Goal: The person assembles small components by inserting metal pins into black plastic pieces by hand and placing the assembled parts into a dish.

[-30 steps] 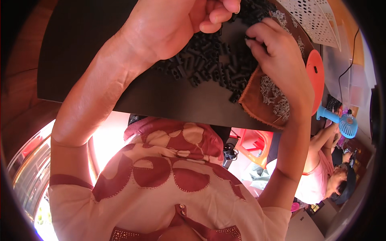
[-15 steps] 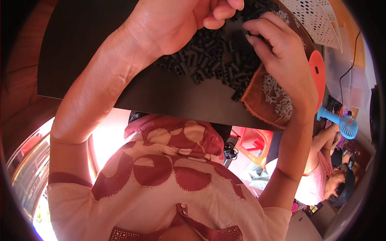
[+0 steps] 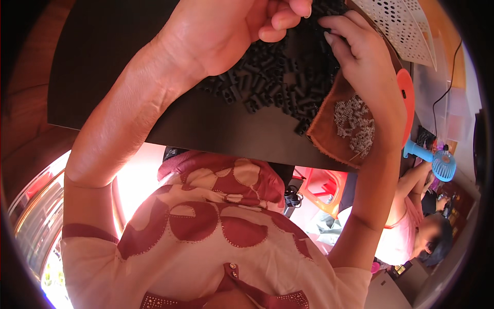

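My left hand (image 3: 221, 38) is at the top edge, palm partly turned up and fingers curled; the frame cuts it off, so anything in its grasp is hidden. My right hand (image 3: 357, 49) is just to its right, thumb and fingers bent close together in a pinch. What lies between those fingertips is too small and dark to make out. Beneath both hands spreads a heap of small black tubular pieces (image 3: 267, 77). Below my right wrist, a brown cloth (image 3: 329, 131) carries a pile of small silvery metal springs (image 3: 352, 121).
The dark tabletop (image 3: 221, 121) has its near edge by my body. A white perforated basket (image 3: 399, 23) and a red-orange disc-shaped item (image 3: 405, 98) stand at the right, with a blue handheld fan (image 3: 442, 164) beyond. Another person (image 3: 406, 226) sits farther right. A red stool (image 3: 329, 188) is below the table.
My right hand has shifted slightly up and to the right, its fingertips moving over the farther part of the black heap. My left hand stays almost in place, fingers still curled.
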Motion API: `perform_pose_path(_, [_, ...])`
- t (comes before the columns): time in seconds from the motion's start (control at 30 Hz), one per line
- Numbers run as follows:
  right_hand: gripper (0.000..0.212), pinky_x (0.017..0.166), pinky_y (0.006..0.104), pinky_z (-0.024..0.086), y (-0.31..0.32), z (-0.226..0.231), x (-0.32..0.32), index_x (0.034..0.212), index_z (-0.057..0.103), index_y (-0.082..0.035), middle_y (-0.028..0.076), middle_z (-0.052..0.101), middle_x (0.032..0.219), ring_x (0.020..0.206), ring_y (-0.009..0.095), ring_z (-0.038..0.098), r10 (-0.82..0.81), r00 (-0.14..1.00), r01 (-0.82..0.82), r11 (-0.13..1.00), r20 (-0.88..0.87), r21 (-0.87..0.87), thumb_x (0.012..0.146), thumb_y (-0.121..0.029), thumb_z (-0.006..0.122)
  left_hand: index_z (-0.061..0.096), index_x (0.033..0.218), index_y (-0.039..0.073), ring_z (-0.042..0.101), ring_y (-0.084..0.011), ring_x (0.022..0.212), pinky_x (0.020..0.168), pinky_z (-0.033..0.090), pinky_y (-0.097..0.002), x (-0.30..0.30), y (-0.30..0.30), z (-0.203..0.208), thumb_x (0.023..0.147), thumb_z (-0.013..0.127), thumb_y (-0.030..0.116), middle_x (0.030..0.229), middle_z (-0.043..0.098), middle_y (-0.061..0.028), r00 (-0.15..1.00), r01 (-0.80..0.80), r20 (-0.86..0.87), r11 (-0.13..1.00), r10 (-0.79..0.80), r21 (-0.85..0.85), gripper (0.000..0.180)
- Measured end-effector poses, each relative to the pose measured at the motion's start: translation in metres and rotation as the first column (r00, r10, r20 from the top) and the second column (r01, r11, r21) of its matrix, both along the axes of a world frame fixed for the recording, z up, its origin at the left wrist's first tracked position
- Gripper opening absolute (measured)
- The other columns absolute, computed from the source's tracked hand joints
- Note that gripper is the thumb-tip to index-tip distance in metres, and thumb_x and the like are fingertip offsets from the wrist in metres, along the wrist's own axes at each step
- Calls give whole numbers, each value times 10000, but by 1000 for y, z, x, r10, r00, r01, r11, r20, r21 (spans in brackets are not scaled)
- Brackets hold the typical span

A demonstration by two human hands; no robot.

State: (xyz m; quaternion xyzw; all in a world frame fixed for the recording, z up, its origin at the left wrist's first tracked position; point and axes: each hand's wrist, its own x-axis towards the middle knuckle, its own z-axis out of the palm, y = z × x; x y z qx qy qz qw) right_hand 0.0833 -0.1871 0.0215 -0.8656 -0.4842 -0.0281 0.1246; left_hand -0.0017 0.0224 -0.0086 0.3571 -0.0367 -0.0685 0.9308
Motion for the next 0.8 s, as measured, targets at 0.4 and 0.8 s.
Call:
perform_pose_path(0.4, [210, 684, 344, 456, 4, -7, -10, 1069, 646, -41, 89, 544, 863, 775, 256, 586, -52, 999, 52, 999, 8, 10, 864, -16, 612, 605, 849, 39, 480, -118, 578, 495, 349, -234, 0, 0, 2, 1024, 471, 309, 757, 592, -62, 1000, -10, -6, 1000, 10, 21, 348])
perform_pose_path(0.8, [142, 690, 373, 469, 10, -4, -6, 979, 644, -21, 99, 574, 860, 792, 274, 607, -54, 998, 52, 997, -37, -61, 841, -57, 645, 600, 858, 36, 481, -115, 578, 495, 355, -233, 1, -1, 3, 1028, 464, 310, 759, 594, -63, 1000, 4, 29, 1000, -4, 3, 350])
